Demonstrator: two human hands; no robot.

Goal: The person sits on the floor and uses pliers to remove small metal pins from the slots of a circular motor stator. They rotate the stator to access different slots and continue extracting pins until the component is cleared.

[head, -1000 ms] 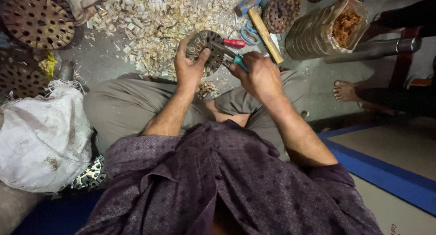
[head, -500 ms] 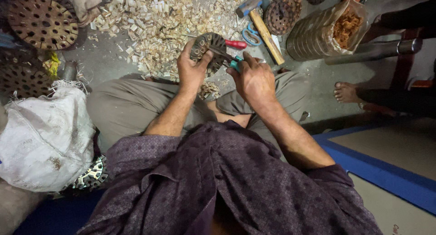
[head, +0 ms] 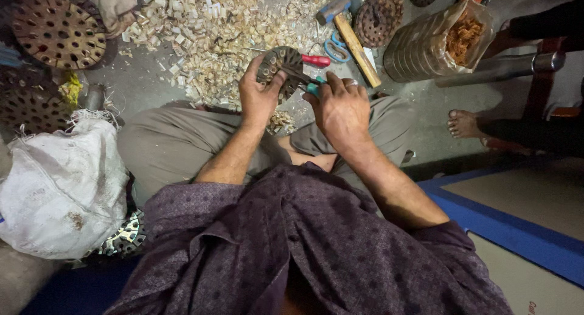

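Observation:
My left hand (head: 258,96) grips a round dark metal disc with slots (head: 285,64), holding it up over my lap. My right hand (head: 340,108) is closed on a teal-handled tool (head: 311,87) whose metal tip reaches into the disc's slots. Small pale strips (head: 281,120) lie on my trouser leg just under the disc. I sit cross-legged on the floor in grey trousers and a purple patterned shirt.
A heap of pale strip scraps (head: 213,29) covers the floor ahead. Beside it lie a hammer (head: 353,32), blue scissors (head: 334,48), a red-handled screwdriver (head: 316,61), more slotted discs (head: 58,26), a bag of copper wire (head: 462,35), a white sack (head: 61,187). Another person's foot (head: 465,123) is at right.
Both hands have kept their grip while the disc and the tool shifted slightly. The tool tip works at the disc's slots; little else has moved.

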